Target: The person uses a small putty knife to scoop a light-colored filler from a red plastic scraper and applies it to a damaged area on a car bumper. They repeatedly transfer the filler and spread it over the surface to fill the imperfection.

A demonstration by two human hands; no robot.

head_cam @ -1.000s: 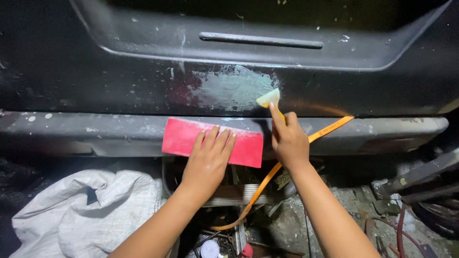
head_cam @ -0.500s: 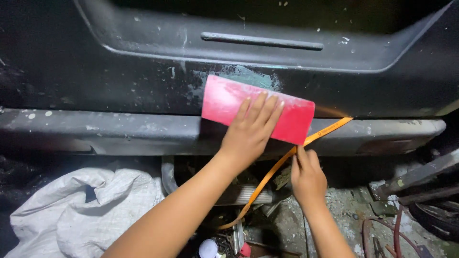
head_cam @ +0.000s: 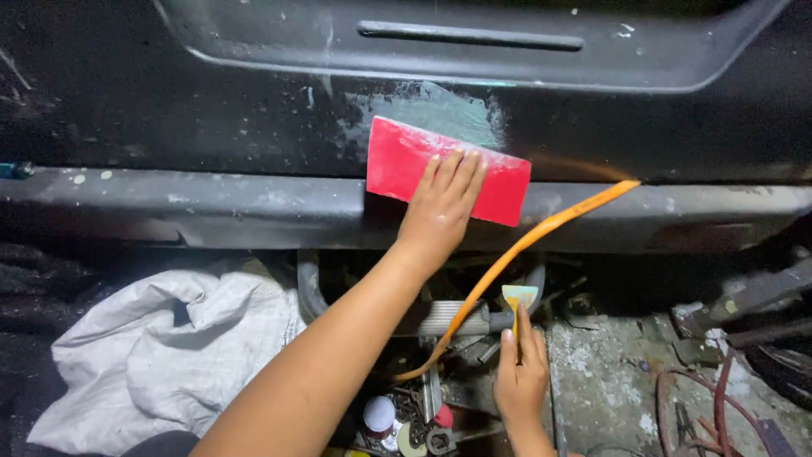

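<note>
My left hand (head_cam: 441,203) presses flat on a red rectangular sheet (head_cam: 406,161), holding it against a dark car body panel (head_cam: 211,110). The sheet covers the lower part of a pale patch of filler (head_cam: 440,106) on the panel. My right hand (head_cam: 520,372) is low down near the ground, fingers closed on a small yellow spreader (head_cam: 518,296) whose blade points up. An orange strap (head_cam: 550,224) runs diagonally between the two hands, from the panel's lower ledge down to the floor.
A crumpled white cloth (head_cam: 169,347) lies on the ground at lower left. Small tins and metal parts (head_cam: 406,415) sit under my forearm. Red hose and dark metal bars (head_cam: 744,313) lie on the dusty concrete at right.
My left hand lifted the red sheet from the lower ledge up onto the filler patch, then slid it slightly down. My right hand dropped from the panel towards the ground with the spreader.
</note>
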